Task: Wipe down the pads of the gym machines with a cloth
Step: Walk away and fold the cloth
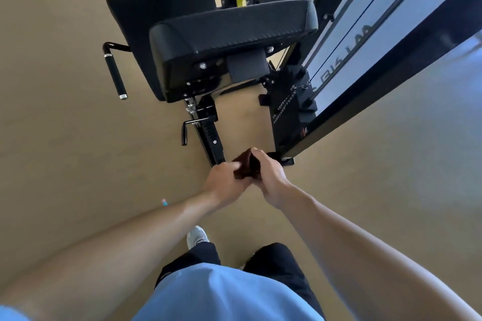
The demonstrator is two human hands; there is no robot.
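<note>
A small dark brown cloth is bunched between both of my hands, held in front of me above the floor. My left hand pinches its left side and my right hand grips its right side with curled fingers. Ahead stands a gym machine with a black padded back pad, seen from behind and above. A second flat black seat pad lies past it. Neither hand touches either pad.
A black side handle sticks out left of the machine. An adjustment lever and the base rail sit just ahead of my hands. The weight stack frame runs along the right. Tan floor surrounds me; my shoe is below.
</note>
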